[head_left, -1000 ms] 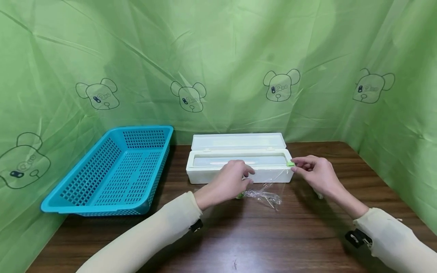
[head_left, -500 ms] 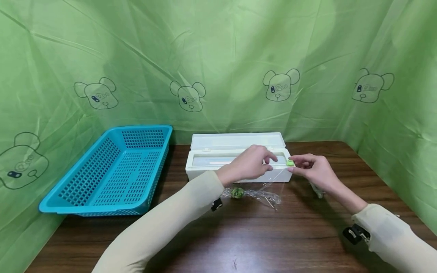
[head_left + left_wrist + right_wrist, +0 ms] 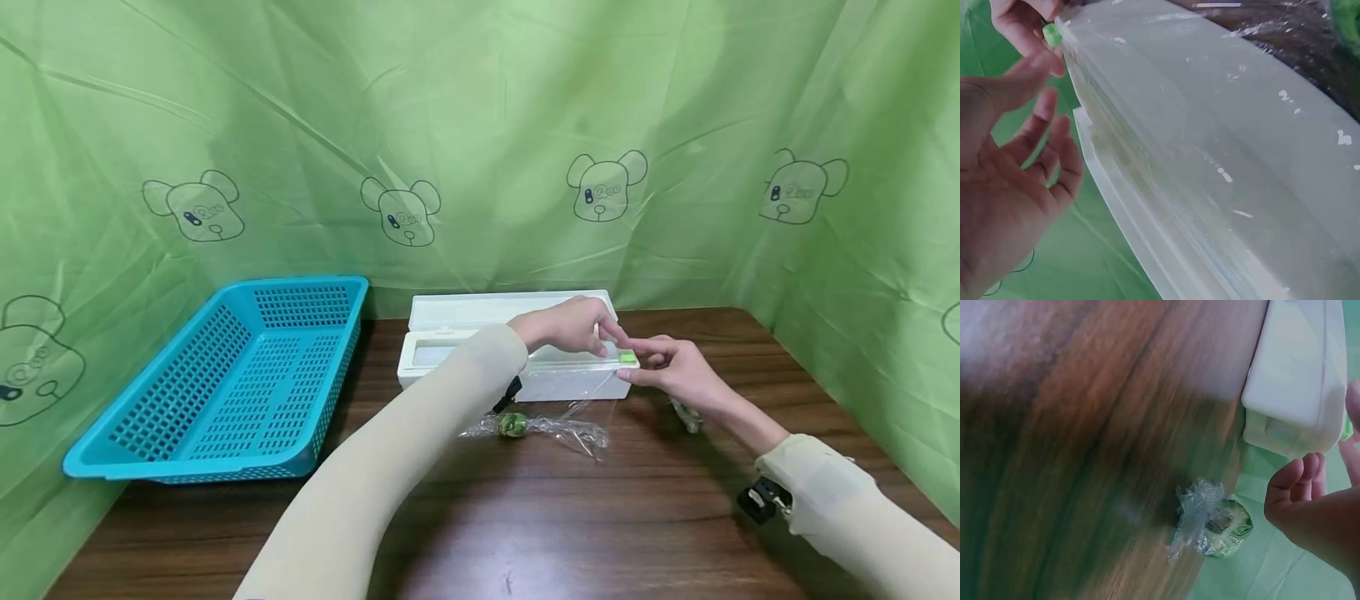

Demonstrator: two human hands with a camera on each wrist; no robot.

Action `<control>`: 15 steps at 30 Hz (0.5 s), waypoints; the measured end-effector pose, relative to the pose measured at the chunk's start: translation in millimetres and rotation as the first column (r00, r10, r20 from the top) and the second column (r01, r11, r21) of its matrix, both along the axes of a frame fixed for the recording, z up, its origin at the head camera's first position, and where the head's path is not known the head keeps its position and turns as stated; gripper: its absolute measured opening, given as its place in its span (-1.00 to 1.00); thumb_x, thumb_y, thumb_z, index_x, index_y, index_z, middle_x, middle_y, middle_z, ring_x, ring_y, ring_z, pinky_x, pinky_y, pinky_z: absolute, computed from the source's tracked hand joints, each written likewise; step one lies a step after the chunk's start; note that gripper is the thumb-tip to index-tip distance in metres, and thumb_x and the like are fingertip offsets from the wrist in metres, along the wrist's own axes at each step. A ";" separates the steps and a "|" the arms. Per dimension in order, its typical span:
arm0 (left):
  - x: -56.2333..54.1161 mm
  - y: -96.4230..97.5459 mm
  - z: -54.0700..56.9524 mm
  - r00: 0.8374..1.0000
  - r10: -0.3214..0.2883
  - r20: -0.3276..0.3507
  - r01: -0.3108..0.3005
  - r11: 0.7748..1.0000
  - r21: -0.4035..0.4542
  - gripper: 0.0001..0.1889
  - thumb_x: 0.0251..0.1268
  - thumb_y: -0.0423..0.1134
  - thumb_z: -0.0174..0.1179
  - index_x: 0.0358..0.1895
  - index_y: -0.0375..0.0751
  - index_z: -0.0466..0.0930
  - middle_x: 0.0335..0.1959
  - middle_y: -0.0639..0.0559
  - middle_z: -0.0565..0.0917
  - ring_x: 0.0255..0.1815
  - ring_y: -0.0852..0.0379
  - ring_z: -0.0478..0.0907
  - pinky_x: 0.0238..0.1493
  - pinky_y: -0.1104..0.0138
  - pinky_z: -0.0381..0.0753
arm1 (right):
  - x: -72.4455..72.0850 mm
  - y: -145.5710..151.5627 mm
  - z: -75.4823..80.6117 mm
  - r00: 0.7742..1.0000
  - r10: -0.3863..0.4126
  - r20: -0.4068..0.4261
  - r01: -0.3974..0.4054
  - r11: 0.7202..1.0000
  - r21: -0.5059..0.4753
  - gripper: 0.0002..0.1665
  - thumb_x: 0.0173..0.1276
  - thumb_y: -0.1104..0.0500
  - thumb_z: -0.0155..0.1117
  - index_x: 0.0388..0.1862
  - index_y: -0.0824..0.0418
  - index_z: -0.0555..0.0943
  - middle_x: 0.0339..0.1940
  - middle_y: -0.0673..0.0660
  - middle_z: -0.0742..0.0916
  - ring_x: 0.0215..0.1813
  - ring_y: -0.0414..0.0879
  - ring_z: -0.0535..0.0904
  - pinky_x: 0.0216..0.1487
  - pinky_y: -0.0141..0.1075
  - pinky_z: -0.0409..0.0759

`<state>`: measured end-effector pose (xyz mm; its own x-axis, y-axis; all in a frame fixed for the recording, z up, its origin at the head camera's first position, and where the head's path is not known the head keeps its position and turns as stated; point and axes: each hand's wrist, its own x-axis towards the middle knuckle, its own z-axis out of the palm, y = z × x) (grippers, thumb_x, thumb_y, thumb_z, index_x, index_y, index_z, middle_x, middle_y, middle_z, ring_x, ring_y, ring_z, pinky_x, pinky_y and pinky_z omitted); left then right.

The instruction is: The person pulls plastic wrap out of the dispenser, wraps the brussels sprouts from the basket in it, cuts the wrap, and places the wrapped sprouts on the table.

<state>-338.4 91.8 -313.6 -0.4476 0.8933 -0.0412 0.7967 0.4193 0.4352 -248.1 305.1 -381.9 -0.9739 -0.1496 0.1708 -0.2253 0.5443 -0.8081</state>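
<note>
A white cling film dispenser (image 3: 570, 385) stands at the table's back with its lid (image 3: 487, 308) tipped back. Clear film (image 3: 1210, 125) hangs over its front. At the right end my right hand (image 3: 678, 375) pinches around the small green slide cutter (image 3: 627, 357), thumb below and index finger above. My left hand (image 3: 573, 323) reaches over the box with loosely bent fingers, its fingertips close to the right hand's index finger. In the left wrist view nothing lies in its palm. In front of the box, a round green item wrapped in film (image 3: 513, 425) lies with crumpled film ends.
A blue plastic basket (image 3: 300, 392) stands at the left. Another film-wrapped green item (image 3: 1225, 531) lies right of the dispenser, partly behind my right wrist in the head view. Green cloth (image 3: 480, 125) hangs behind the brown wooden table (image 3: 570, 517).
My left hand has moved right along the dispenser to the green cutter, uncovering the wrapped green item in front. My right hand stays at the right end. The head view has shifted slightly.
</note>
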 end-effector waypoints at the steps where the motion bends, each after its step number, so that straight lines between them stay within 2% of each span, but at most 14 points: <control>1: -2.1 0.6 -0.1 1.000 -0.014 0.022 0.014 1.000 0.014 -0.60 0.38 -0.40 0.40 0.25 -0.08 0.74 0.18 0.05 0.75 0.10 0.14 0.61 0.11 0.45 0.48 | -0.5 0.2 -0.3 1.000 0.006 0.010 -0.006 1.000 -0.006 -0.32 0.34 0.15 0.58 0.40 0.30 0.60 0.08 0.28 0.66 0.01 -0.01 0.47 -0.13 -0.38 0.48; 4: -6.5 1.3 -0.4 0.994 -0.052 0.092 0.047 0.997 0.059 -0.63 0.37 -0.42 0.40 0.20 -0.15 0.75 0.15 0.02 0.76 0.11 0.08 0.63 0.11 0.43 0.50 | -3.1 0.3 -1.9 0.999 0.026 0.041 -0.025 0.999 -0.026 -0.30 0.35 0.14 0.57 0.42 0.28 0.58 0.15 0.27 0.65 0.07 -0.01 0.47 -0.08 -0.38 0.49; 9: -9.1 4.6 -1.6 0.979 -0.098 0.180 0.084 0.993 0.082 -0.64 0.33 -0.49 0.39 0.17 -0.26 0.74 0.16 -0.07 0.75 0.17 -0.01 0.65 0.19 0.41 0.51 | -7.4 -0.6 -1.7 0.997 0.043 0.071 -0.038 0.997 -0.060 -0.34 0.34 0.15 0.58 0.38 0.28 0.62 0.07 0.29 0.58 0.09 -0.01 0.38 -0.03 -0.31 0.45; 12: -8.7 9.1 -1.2 0.980 -0.094 0.173 0.086 0.995 0.055 -0.64 0.32 -0.48 0.41 0.16 -0.21 0.76 0.13 -0.03 0.76 0.12 0.09 0.62 0.17 0.44 0.48 | -9.1 0.2 -1.2 0.995 0.055 0.079 -0.050 0.997 -0.063 -0.36 0.33 0.16 0.58 0.36 0.30 0.64 0.07 0.27 0.57 0.11 0.01 0.36 0.00 -0.26 0.43; 15: -7.8 13.3 0.2 0.990 -0.070 0.124 0.068 0.997 0.025 -0.65 0.31 -0.41 0.44 0.14 -0.10 0.79 0.07 0.08 0.77 0.03 0.17 0.59 0.10 0.46 0.47 | -10.2 2.0 -2.1 0.995 0.055 0.085 -0.050 0.997 -0.058 -0.44 0.33 0.16 0.58 0.26 0.33 0.69 0.04 0.24 0.59 0.11 0.02 0.36 0.00 -0.24 0.45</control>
